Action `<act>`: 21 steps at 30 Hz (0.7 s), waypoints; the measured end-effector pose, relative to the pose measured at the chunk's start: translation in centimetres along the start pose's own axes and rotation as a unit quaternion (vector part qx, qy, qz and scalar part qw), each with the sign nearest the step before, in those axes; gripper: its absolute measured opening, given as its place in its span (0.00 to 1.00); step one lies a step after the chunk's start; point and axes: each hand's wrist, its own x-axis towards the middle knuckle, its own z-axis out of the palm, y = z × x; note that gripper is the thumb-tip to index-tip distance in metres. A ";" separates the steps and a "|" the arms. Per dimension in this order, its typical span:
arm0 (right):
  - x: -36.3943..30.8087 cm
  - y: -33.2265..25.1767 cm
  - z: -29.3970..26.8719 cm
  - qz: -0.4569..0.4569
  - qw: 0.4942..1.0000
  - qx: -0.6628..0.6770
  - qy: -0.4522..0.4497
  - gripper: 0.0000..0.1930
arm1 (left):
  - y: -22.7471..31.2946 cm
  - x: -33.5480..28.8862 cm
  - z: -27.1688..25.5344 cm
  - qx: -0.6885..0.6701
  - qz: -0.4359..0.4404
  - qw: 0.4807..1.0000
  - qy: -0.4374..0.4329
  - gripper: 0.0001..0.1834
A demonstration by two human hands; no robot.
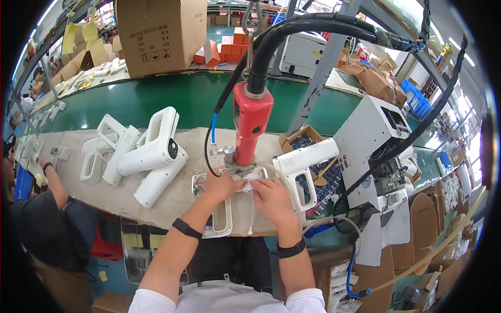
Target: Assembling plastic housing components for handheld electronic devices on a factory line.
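Observation:
An opened white plastic housing with a loop handle (223,221) lies in front of me on the worktable, with wires showing at its left end. My left hand (221,188) is closed on its upper part, the fingertips partly hidden. From the right, my right hand (271,198) closes on the same part, its fingers bent close to the left thumb. A thin white cable (252,214) hangs down between the hands. Just beyond my fingers a red hanging power tool (251,122) stands upright, its metal lower end at the housing; the contact point is hidden.
Several white handheld devices (148,156) lie at left, another (305,163) at right beside a carton of small dark parts (302,141). A white machine (365,167) stands further right. A black hose (334,23) arches overhead. A co-worker's arm (55,185) is at far left.

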 end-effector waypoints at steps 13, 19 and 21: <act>-0.6 0.3 2.3 -0.062 0.980 -0.188 -0.015 0.16 | -2.4 0.6 2.2 -0.078 0.093 0.992 0.040 0.36; -0.8 -0.8 1.5 -0.085 0.954 -0.279 -0.068 0.23 | -1.4 -0.3 0.0 -0.009 0.071 0.991 -0.113 0.26; -1.1 -1.1 1.7 -0.085 0.943 -0.307 -0.100 0.24 | -2.5 0.7 2.0 0.026 0.035 0.991 -0.123 0.28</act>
